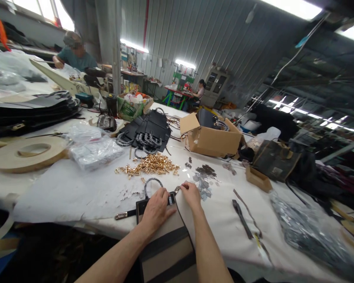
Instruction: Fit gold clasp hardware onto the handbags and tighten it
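A bag panel (168, 245) with a brown-grey inner side and black bands lies at the table's front edge, partly below the frame. Across its top edge rests my left hand (157, 209), fingers curled over the black border and thumb pointing right. A braided loop handle (153, 180) stands up just beyond that hand. My right hand (191, 194) pinches the end of a short black strap (177, 190) with a metal fitting, at the panel's upper right corner. Another strap (122, 215) with a metal end sticks out left. A small metal plate (170, 200) shows beside my left fingers.
Gold fittings (155, 164) lie heaped ahead, with flat grey metal plates (205, 181) to their right. Black bag pieces (149, 131) and a cardboard box (214, 139) stand farther back. A dark hammer-like tool (242, 218) lies right. Two people work in the background.
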### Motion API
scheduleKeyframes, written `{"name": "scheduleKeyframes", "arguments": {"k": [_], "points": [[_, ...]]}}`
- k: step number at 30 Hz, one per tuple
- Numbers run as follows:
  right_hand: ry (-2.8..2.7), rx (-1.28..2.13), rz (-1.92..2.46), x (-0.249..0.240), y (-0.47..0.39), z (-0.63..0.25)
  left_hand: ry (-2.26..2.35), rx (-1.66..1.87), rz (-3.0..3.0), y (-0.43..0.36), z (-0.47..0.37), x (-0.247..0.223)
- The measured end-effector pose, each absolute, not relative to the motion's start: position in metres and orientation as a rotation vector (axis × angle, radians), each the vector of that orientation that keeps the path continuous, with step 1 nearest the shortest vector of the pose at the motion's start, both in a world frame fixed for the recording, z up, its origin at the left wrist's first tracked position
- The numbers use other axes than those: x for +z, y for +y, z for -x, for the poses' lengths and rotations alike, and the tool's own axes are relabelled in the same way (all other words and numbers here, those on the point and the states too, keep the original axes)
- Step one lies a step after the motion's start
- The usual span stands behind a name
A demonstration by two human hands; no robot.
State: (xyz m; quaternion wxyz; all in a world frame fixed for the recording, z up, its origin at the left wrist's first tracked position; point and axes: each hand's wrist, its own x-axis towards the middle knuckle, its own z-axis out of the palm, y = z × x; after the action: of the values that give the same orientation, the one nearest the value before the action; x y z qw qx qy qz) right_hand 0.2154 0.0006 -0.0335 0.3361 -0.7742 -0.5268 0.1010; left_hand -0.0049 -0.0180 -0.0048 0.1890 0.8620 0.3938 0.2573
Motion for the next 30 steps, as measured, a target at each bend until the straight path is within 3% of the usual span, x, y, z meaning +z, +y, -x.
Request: {"name": "scheduleKeyframes", "arguments": {"k": [6, 12, 18, 24, 30], "points": [[-1.400, 0.251, 2.077, -0.033, 0.006, -0.219, 1.001, 0.738, -2.413, -0.022, 0.016, 0.000], [-1.328, 0.167, 2.114, -0.040, -0.006, -0.199, 1.024, 0.904, -2.350, -0.024, 0.081, -0.001], [-1.142, -0.020, 1.846, -0.049, -0.015, -0.193, 1.020, 0.999, -2.184, -0.028, 0.125, -0.022], [-0.684, 0.284, 1.548, -0.038, -0.031, -0.200, 1.082, 1.143, -2.238, -0.037, 0.119, -0.025], [-0.702, 0.722, 1.191, -0.001, -0.057, -0.146, 1.128, 1.104, -2.211, -0.042, 0.116, -0.022]]}}
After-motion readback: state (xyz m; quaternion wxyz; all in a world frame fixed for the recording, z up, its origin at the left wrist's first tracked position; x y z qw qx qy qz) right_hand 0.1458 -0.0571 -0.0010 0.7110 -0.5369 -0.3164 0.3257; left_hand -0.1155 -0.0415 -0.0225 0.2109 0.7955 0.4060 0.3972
